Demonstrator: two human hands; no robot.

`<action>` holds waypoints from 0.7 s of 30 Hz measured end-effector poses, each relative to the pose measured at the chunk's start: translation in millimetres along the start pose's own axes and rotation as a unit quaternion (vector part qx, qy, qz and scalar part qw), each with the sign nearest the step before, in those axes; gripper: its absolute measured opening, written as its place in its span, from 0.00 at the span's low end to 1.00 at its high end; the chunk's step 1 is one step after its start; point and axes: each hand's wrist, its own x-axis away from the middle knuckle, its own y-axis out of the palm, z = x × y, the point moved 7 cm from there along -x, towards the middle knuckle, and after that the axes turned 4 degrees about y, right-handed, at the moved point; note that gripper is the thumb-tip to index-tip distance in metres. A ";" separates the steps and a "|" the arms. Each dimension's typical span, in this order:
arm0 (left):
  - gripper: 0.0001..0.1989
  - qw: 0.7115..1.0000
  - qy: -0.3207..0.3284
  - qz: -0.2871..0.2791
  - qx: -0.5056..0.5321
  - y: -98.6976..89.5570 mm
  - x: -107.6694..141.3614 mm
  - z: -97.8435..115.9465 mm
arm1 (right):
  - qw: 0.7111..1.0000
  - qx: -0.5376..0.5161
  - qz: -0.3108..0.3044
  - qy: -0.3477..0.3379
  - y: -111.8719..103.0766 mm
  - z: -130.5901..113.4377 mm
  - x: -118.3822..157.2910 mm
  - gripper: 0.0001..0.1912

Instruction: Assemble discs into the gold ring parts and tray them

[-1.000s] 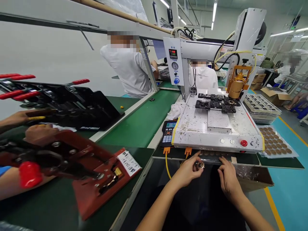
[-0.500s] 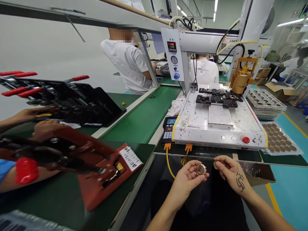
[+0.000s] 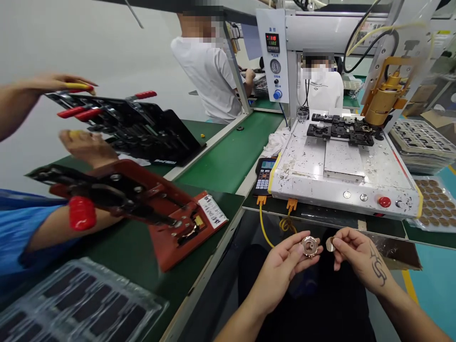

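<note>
In the head view, my left hand (image 3: 285, 268) grips a rose-gold round watch case (image 3: 310, 246) by its edge. The open ring of the case is turned up toward me. Just to its right, my right hand (image 3: 358, 259) pinches a thin round disc (image 3: 330, 244) between thumb and fingertips. A small gap separates the disc from the case. Both hands are above my lap, in front of the bench edge. Similar-looking brown discs (image 3: 432, 202) lie in rows on a clear sheet at the right.
A white benchtop press (image 3: 317, 183) with black fixtures (image 3: 342, 128) and a brass-coloured head (image 3: 383, 102) stands ahead. Beside it lies a keypad controller (image 3: 265, 175). At left are a red toggle clamp (image 3: 167, 237), a clear tray (image 3: 81, 304) and a co-worker's hands (image 3: 89, 147) at a black clamp fixture (image 3: 153, 128).
My view has swung left and down. The watch case and disc now show more of their faces, still held. The co-worker's upper hand has risen onto the black fixture's handle.
</note>
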 end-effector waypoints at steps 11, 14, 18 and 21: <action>0.25 0.999 0.023 -0.035 -0.022 8.3 6.1 -0.7 | 0.995 -0.024 -0.087 0.049 18.4 -1.4 5.9 0.19; 0.25 0.999 0.024 -0.029 -0.024 6.1 7.5 -0.7 | 0.996 -0.002 -0.074 0.047 19.6 -5.6 5.0 0.21; 0.24 0.999 0.027 -0.024 -0.018 4.8 9.0 -0.2 | 0.996 0.025 -0.072 0.046 19.8 -7.4 6.9 0.23; 0.23 0.999 0.026 -0.021 -0.008 5.1 9.8 -1.0 | 0.995 0.051 -0.067 0.048 18.2 -8.0 9.1 0.22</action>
